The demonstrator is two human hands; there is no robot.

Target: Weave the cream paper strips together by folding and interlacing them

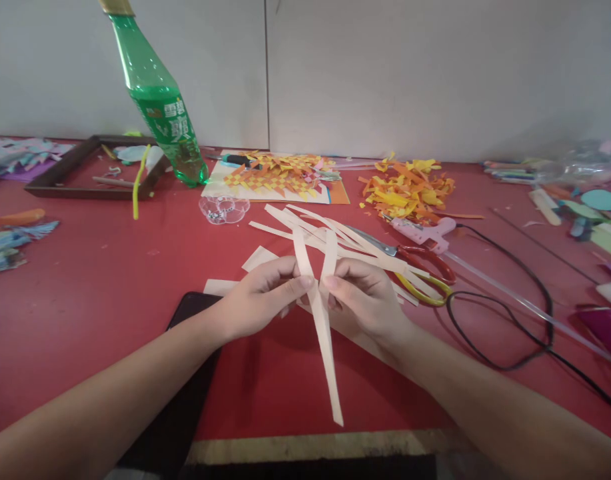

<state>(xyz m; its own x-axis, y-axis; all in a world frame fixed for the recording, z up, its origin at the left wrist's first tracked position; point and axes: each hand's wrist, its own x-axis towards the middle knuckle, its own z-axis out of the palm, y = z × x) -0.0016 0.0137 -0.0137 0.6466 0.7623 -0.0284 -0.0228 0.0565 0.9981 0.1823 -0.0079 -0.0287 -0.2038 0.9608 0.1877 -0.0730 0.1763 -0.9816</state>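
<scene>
My left hand (272,293) pinches one cream paper strip (321,327) between thumb and fingers. Close beside it, my right hand (362,297) pinches the strip's other arm. The paper forms a Y: two upper ends spread apart above my thumbs, and a long tail hangs down toward the table's front edge. Behind my hands lies a loose pile of cream strips (295,223). Scissors with red handles (428,260) and a pair with yellow handles (430,297) lie partly under those strips, to the right.
A green bottle (160,113) stands at the back left beside a dark frame (75,193). Yellow and orange scraps (408,190) lie behind a pink glue gun (425,233) with a looping black cord (548,300). A black flat object (185,373) is under my left forearm.
</scene>
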